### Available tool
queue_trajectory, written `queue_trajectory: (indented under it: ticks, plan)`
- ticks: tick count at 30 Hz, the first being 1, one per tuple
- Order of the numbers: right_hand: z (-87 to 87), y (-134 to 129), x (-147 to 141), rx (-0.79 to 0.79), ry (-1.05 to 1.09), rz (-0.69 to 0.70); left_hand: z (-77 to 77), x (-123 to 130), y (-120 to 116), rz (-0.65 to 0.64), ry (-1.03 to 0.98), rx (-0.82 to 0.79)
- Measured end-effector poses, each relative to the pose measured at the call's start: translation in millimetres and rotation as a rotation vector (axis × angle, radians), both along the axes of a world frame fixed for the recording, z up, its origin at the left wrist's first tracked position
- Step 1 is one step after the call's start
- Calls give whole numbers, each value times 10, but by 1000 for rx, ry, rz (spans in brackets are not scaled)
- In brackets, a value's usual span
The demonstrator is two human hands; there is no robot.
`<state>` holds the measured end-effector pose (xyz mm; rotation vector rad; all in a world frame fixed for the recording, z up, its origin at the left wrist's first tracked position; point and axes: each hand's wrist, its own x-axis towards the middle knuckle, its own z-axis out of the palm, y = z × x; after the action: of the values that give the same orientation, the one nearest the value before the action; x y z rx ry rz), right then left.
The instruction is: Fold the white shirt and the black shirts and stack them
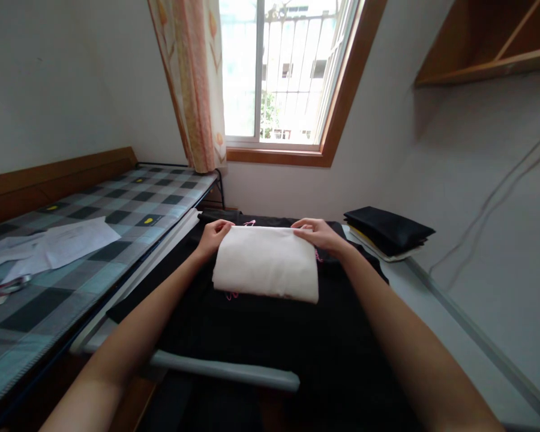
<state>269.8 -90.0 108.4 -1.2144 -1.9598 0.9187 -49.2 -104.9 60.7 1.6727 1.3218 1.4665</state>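
Note:
A white folded cloth [266,262] lies over the middle of a black garment [270,333], which is spread across the table. My left hand [213,237] pinches the cloth at its far left corner. At its far right corner, my right hand [317,233] grips the same edge, thumb over the top. Bits of a pink print [231,295] on the garment peek out around the cloth; the rest of the print is hidden beneath it.
Folded dark cloths [389,230] are stacked on the white table [425,300] at the right. A checked mattress [148,207] on the left bears papers [67,246] and a red-handled item [6,287]. A pale bar [227,369] runs along the near side. Window [292,78] ahead.

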Motion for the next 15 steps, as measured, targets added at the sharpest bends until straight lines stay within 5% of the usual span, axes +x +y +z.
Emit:
queue_trajectory:
  ticks: [4,7,11,15]
  plan:
    - [-450,241,-109,-1,-116,-89,-298,-47,179,7,-13,-125]
    - [-632,355,-171,34,-136,-152,-414,-59,243,24,-47,-167]
    - [-703,368,-204,42,-247,-190,-453,-81,275,51,-48,-189]
    - [-646,194,-306,219,-482,-303,-308,-32,208,199,124,-51]
